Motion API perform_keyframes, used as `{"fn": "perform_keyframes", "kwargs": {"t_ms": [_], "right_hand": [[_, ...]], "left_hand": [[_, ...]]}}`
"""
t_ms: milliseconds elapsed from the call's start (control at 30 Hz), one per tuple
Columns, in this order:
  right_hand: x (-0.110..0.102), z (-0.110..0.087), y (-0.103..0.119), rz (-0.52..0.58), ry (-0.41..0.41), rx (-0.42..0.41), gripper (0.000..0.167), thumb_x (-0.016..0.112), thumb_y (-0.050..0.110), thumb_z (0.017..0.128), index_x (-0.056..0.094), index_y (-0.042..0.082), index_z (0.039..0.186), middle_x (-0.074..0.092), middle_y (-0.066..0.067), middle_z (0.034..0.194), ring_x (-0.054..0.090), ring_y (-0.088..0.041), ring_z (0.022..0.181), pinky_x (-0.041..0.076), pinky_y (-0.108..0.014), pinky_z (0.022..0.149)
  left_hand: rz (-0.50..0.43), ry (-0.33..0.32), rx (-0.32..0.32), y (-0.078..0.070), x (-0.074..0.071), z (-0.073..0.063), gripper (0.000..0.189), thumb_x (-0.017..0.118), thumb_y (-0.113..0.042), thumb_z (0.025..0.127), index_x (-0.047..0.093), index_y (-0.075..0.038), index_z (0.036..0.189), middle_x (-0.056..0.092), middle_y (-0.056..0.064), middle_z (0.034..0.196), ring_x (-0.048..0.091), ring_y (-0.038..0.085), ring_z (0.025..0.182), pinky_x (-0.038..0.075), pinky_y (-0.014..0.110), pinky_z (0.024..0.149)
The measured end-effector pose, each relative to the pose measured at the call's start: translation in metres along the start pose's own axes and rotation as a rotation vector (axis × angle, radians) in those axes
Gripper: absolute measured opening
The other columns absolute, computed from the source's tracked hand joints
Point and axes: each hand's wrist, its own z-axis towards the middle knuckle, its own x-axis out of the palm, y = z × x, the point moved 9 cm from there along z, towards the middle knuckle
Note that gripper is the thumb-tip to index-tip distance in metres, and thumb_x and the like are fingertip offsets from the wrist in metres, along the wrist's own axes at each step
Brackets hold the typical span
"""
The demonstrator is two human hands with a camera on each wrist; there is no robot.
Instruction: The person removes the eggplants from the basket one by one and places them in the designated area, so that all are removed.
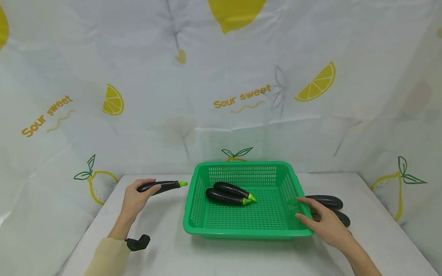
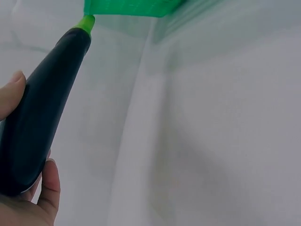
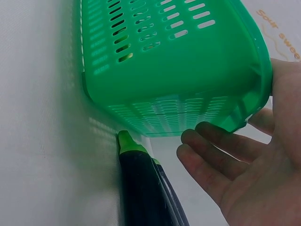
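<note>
My left hand (image 1: 134,199) grips a dark eggplant (image 1: 165,186) with a bright green stem end, left of the green plastic basket (image 1: 248,235). In the left wrist view the thumb and fingers wrap the eggplant's thick end, and its green tip (image 2: 86,22) points towards the basket. Two eggplants (image 1: 224,197) lie side by side inside the basket. My right hand (image 1: 328,224) rests at the basket's right rim, thumb and index finger over the edge. In the right wrist view its other fingers (image 3: 207,172) extend loosely outside the basket wall.
Two more eggplants (image 1: 325,201) lie on the white table (image 1: 171,257) right of the basket, partly behind my right hand. A white curtain with lemon prints (image 1: 149,137) rises behind the table. A black wrist device (image 1: 138,243) sits by my left sleeve.
</note>
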Motion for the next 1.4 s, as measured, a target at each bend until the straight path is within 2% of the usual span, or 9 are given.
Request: {"fn": "perform_keyframes", "kwargs": {"t_ms": [233,400,700,1000,1233,1400], "right_hand": [[0.0,0.0,0.0,0.001,0.004,0.0,0.061,0.069,0.038,0.098,0.049,0.006,0.147,0.052,-0.029,0.142,0.066,-0.034,0.112,0.054,-0.041,0.086],[0.0,0.0,0.001,0.003,0.013,0.007,0.061,0.068,0.038,0.099,0.049,0.006,0.148,0.052,-0.029,0.142,0.066,-0.035,0.112,0.053,-0.042,0.086],[0.002,-0.002,-0.004,0.05,0.026,0.035,0.061,0.068,0.035,0.099,0.048,0.007,0.149,0.052,-0.028,0.143,0.063,-0.037,0.117,0.053,-0.046,0.088],[0.001,0.001,-0.002,0.035,0.014,0.024,0.061,0.068,0.034,0.099,0.048,0.006,0.149,0.049,-0.03,0.145,0.062,-0.039,0.118,0.054,-0.047,0.09],[0.002,0.001,-0.003,0.051,0.026,0.03,0.061,0.068,0.034,0.099,0.047,0.006,0.15,0.049,-0.03,0.145,0.062,-0.039,0.119,0.053,-0.047,0.09],[0.003,0.0,-0.004,0.053,0.029,0.035,0.061,0.068,0.035,0.099,0.046,0.008,0.15,0.048,-0.031,0.146,0.061,-0.043,0.12,0.053,-0.051,0.091]], "left_hand": [[0.045,0.039,-0.022,0.019,0.018,0.003,0.056,0.08,-0.038,0.089,0.067,-0.002,0.129,0.06,0.021,0.134,0.057,0.034,0.117,0.048,0.039,0.092],[0.083,0.08,-0.025,0.024,0.033,0.003,0.057,0.082,-0.037,0.088,0.067,0.0,0.128,0.059,0.024,0.136,0.055,0.038,0.122,0.046,0.05,0.098],[0.087,0.141,-0.044,0.032,0.058,0.004,0.054,0.08,-0.034,0.09,0.065,0.0,0.129,0.055,0.026,0.14,0.048,0.043,0.132,0.038,0.057,0.108],[0.105,0.135,-0.03,0.041,0.077,0.008,0.051,0.078,-0.033,0.091,0.065,0.001,0.126,0.058,0.026,0.135,0.049,0.043,0.131,0.034,0.058,0.11],[0.162,0.145,-0.066,0.046,0.084,0.005,0.047,0.075,-0.031,0.094,0.064,0.0,0.127,0.058,0.025,0.136,0.048,0.045,0.133,0.034,0.059,0.11],[0.17,0.163,-0.064,0.043,0.085,0.003,0.051,0.072,-0.033,0.096,0.061,0.0,0.133,0.056,0.025,0.139,0.046,0.045,0.135,0.035,0.06,0.11]]}}
